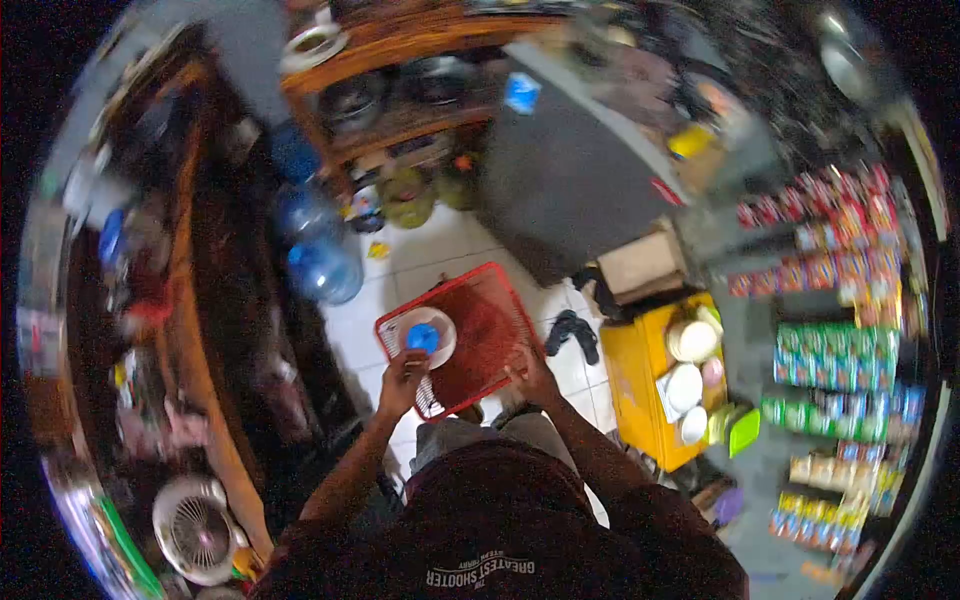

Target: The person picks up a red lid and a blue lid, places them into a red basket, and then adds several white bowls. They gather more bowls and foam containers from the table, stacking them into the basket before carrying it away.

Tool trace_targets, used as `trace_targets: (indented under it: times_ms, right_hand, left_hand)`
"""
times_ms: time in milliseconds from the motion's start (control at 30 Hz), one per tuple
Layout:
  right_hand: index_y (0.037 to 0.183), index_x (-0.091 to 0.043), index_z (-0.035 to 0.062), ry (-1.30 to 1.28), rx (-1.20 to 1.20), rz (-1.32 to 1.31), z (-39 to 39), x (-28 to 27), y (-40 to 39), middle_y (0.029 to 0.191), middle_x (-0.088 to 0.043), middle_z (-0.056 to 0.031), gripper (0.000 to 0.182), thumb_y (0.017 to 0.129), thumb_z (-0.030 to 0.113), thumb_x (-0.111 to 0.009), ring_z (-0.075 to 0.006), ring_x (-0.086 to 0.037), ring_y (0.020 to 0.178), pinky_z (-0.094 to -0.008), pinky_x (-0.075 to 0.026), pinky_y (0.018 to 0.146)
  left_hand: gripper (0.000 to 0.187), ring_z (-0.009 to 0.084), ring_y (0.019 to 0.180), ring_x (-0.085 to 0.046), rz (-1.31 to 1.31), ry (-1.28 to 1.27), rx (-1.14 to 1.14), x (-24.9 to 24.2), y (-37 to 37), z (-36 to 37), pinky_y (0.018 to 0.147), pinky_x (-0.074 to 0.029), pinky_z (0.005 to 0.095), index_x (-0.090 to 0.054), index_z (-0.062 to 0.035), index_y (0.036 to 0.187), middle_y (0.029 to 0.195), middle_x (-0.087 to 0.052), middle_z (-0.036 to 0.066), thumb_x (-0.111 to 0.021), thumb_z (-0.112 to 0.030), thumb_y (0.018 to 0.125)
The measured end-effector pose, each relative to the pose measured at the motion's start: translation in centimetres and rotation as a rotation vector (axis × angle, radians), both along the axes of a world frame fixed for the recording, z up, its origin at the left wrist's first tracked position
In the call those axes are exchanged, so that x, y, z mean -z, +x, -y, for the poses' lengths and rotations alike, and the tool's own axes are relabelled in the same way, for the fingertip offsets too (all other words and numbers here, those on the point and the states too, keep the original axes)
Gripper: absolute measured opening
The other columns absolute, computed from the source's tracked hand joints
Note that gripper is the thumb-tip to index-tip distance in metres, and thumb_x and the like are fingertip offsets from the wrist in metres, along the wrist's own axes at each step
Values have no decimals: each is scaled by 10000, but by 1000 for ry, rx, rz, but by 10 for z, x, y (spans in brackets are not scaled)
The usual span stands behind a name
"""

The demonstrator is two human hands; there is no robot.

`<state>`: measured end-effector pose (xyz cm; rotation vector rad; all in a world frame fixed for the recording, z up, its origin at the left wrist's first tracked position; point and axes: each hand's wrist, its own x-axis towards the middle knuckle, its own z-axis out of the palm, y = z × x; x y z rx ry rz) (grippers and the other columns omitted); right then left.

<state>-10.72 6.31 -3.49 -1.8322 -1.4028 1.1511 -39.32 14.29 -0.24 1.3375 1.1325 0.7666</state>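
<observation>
A red plastic basket (490, 385) is held in front of my body, over the white tiled floor. My left hand (404, 377) closes on its left side, by the near edge of a white bowl (443, 322). That bowl sits in the basket's left part, with a crumpled-looking blue item (422, 338) in it; I cannot make out its kind. At the basket's right near side, my right hand (526, 374) grips the rim, its fingers partly blurred. The rest of the basket shows its red bottom.
Blue water jugs (325, 268) stand on the floor at the left, near a dark wooden cabinet (185, 250). Right of me are a yellow crate (625, 380) with white containers, black sandals (573, 337), a cardboard box (640, 268) and hanging sachets (835, 358). A fan (200, 530) stands lower left.
</observation>
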Motion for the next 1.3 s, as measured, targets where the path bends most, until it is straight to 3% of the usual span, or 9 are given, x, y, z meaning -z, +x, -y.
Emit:
trace_targets:
  times_ms: [33, 300, 333, 433, 500, 767, 900, 1033, 1300]
  right_hand:
    - [1289, -390, 24, 143, -16, 199, 8, 0, 9, 1393, -341, -229, 568, 849, 297, -623, -332, -310, 1324, -398, -274, 1081]
    - [1246, -431, 96, 178, 267, 225, 85, -35, 79, 1385, -346, -217, 448, 871, 270, -606, -362, -321, 1307, -428, -303, 1066]
    - [1240, -439, 96, 169, 294, 225, 101, -37, 91, 1378, -362, -207, 448, 866, 269, -616, -361, -340, 1295, -427, -315, 1058]
    - [1227, -454, 86, 182, 374, 175, 157, -43, 126, 1372, -373, -204, 445, 862, 284, -616, -358, -362, 1280, -423, -326, 1050]
    - [1220, -461, 78, 199, 427, 122, 202, -41, 150, 1372, -367, -210, 444, 864, 299, -606, -357, -366, 1277, -422, -325, 1050]
    - [1170, -495, 79, 165, 771, 274, 382, -44, 216, 1218, -502, -195, 411, 843, 276, -647, -354, -469, 1166, -411, -394, 982]
    - [1172, -504, 81, 116, 969, 269, 435, -42, 226, 1202, -524, -171, 418, 840, 286, -654, -334, -504, 1131, -402, -406, 970]
    - [1175, -511, 87, 203, 1244, 15, 445, -24, 219, 1203, -553, -109, 376, 856, 231, -648, -257, -535, 1115, -373, -432, 913]
    - [1207, -493, 90, -10, 1111, -103, 396, -41, 221, 1179, -558, -118, 416, 857, 249, -652, -243, -569, 1081, -379, -476, 907]
  left_hand:
    - [207, 132, 863, -585, 19, -17, 51, -4, 9, -2, 756, -477, 271, -560, -29, 1079, 954, -614, 52, -586, -56, 876]
    - [271, 133, 922, -571, 277, -68, 314, -21, 112, 10, 816, -475, 280, -548, -20, 1112, 1022, -594, 52, -624, -86, 860]
    - [281, 130, 923, -571, 81, -6, 348, -28, 127, 14, 814, -475, 273, -554, -21, 1109, 1029, -601, 47, -640, -102, 854]
    - [279, 133, 921, -572, 169, 42, 390, -13, 174, 38, 817, -474, 267, -560, -37, 1111, 1027, -603, 45, -642, -118, 857]
    - [277, 133, 920, -571, -30, 141, 442, -18, 211, 60, 814, -476, 271, -563, -51, 1116, 1024, -602, 45, -640, -123, 860]
    - [285, 134, 804, -605, -25, -215, 671, -38, 347, 165, 764, -485, 262, -555, -35, 1116, 1024, -611, 57, -626, -162, 871]
    - [291, 129, 784, -605, -133, -84, 863, -45, 398, 189, 731, -485, 261, -550, -31, 1116, 1019, -607, 60, -623, -171, 872]
    - [313, 130, 767, -601, 65, -217, 911, -24, 437, 194, 712, -483, 261, -535, -32, 1132, 978, -601, 45, -628, -163, 864]
    - [324, 131, 796, -589, 18, -126, 935, 17, 500, 162, 726, -490, 279, -534, -48, 1105, 935, -599, 52, -657, -173, 832]
